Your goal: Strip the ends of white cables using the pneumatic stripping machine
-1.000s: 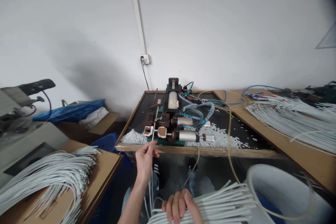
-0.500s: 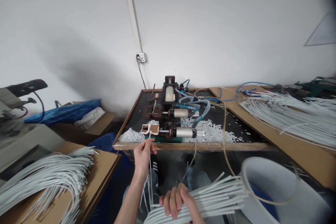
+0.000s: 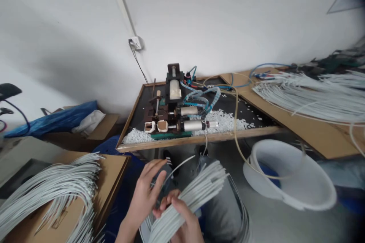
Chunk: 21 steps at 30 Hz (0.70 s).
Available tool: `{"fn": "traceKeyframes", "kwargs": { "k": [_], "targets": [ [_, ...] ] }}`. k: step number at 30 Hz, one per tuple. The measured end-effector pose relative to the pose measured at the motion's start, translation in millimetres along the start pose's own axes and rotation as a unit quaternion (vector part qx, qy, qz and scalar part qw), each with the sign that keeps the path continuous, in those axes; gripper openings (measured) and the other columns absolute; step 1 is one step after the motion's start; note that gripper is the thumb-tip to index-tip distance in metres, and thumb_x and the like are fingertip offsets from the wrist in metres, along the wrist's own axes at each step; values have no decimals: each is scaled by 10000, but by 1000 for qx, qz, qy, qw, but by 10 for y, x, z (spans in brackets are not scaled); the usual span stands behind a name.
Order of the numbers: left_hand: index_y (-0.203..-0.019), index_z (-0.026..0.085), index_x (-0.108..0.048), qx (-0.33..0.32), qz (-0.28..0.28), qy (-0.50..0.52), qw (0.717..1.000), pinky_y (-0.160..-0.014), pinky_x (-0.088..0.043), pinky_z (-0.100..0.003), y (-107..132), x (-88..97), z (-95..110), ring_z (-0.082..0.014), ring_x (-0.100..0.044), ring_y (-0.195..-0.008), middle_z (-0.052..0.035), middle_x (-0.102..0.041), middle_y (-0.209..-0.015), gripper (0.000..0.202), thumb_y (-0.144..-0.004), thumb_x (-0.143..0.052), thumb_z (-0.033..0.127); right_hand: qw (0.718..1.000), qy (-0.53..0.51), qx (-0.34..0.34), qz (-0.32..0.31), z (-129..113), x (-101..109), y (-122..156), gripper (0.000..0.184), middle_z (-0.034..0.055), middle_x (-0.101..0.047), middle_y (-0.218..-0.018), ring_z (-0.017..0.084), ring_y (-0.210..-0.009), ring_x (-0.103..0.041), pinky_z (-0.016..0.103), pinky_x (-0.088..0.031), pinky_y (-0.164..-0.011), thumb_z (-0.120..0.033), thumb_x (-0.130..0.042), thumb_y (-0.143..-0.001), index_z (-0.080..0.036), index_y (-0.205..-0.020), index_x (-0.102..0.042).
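Right hand (image 3: 182,216) gripped bundle of white cables (image 3: 191,197), fingers (image 3: 171,201) curled around it (low in view, above lap). Left hand (image 3: 146,193) half open, fingertips touched bundle's left side; single cable (image 3: 179,167) rose from between its fingers, whether pinched I cannot tell. Beyond fingers, well apart: stripping machine (image 3: 173,110) on black bench (image 3: 253,131). White bucket (image 3: 288,176) stood right of fingers.

Bundle of white cables (image 3: 196,191), slanting up-right, 1 strand splayed
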State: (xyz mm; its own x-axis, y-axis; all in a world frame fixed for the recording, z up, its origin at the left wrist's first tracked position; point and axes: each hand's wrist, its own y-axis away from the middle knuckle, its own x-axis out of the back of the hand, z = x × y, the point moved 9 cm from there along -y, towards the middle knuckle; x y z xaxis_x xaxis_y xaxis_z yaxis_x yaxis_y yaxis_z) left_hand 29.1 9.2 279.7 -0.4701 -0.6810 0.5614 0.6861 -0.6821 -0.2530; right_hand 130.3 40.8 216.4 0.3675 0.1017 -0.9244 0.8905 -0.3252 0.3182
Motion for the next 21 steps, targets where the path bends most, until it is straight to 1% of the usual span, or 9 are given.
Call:
{"fn": "traceKeyframes", "kwargs": {
  "k": [2, 4, 7, 9, 12, 14, 16, 18, 21],
  "targets": [
    [-1186, 263, -656, -18, -3, -34, 999, -994, -467, -382, 122, 117, 140, -255, -566, -1173, -64, -643, -1227, 291, -924, -538, 309, 999, 4, 11, 40, -42, 46, 64, 209, 29, -735, -779, 185, -751, -674, 317, -484, -805, -330, -791, -679, -197, -809, -696],
    [-1185, 275, -636, -40, -31, -53, 997, -948, -499, -349, 223, 136, 265, -237, -580, -1149, -53, -641, -1215, 276, -929, -533, 291, 998, 0, 19, 62, -97, 78, 105, 253, 56, -751, -924, 207, -881, -672, 344, -462, -906, -311, -755, -717, -194, -936, -703],
    [-1193, 301, -617, -95, -95, -115, 984, -969, -485, -378, 334, -13, 411, -256, -543, -1185, -41, -635, -1214, 312, -881, -621, 285, 998, -10, 21, 64, -153, 94, 130, 304, 53, -728, -1058, 202, -1005, -631, 332, -440, -959, -298, -717, -746, -196, -1032, -701],
    [-1194, 308, -613, -120, -104, -158, 975, -1012, -447, -429, 353, -117, 436, -277, -497, -1231, -41, -618, -1238, 345, -854, -664, 280, 998, -11, 21, 54, -175, 84, 134, 263, 45, -720, -1063, 205, -1022, -622, 324, -445, -947, -298, -696, -756, -200, -1000, -713],
    [-1128, 287, -633, -144, -91, -170, 971, -1049, -401, -471, 328, -226, 433, -278, -475, -1242, -49, -602, -1240, 274, -857, -663, 256, 998, 14, 23, 62, -200, 101, 140, 223, 41, -720, -1042, 211, -1036, -620, 317, -452, -926, -276, -670, -764, -202, -969, -715],
    [-1039, 263, -647, -163, -74, -158, 971, -1059, -381, -477, 315, -260, 445, -261, -504, -1198, -49, -625, -1174, 179, -870, -639, 205, 996, 33, 26, 81, -209, 134, 148, 254, 28, -721, -1039, 205, -1040, -621, 303, -460, -900, -230, -679, -741, -209, -993, -706],
    [-957, 240, -648, -175, -42, -149, 972, -1056, -373, -475, 312, -242, 454, -241, -546, -1124, -46, -652, -1084, 130, -874, -615, 146, 994, 44, 28, 100, -207, 170, 154, 306, 16, -724, -1037, 203, -1023, -631, 303, -469, -879, -203, -697, -723, -224, -1028, -695],
    [-920, 229, -654, -177, -8, -144, 974, -1053, -372, -472, 322, -194, 449, -226, -575, -1054, -38, -666, -1007, 130, -867, -613, 117, 992, 57, 24, 110, -194, 198, 152, 331, 13, -729, -1022, 202, -998, -643, 308, -475, -872, -233, -735, -714, -234, -1043, -692],
    [-947, 239, -684, -136, 6, -105, 985, -989, -434, -409, 327, -132, 361, -215, -583, -1032, -37, -659, -1007, 145, -881, -603, 139, 988, 98, 26, 120, -203, 227, 143, 347, 23, -736, -1019, 201, -1004, -645, 311, -469, -901, -322, -794, -692, -225, -1014, -710]
  ]
}}
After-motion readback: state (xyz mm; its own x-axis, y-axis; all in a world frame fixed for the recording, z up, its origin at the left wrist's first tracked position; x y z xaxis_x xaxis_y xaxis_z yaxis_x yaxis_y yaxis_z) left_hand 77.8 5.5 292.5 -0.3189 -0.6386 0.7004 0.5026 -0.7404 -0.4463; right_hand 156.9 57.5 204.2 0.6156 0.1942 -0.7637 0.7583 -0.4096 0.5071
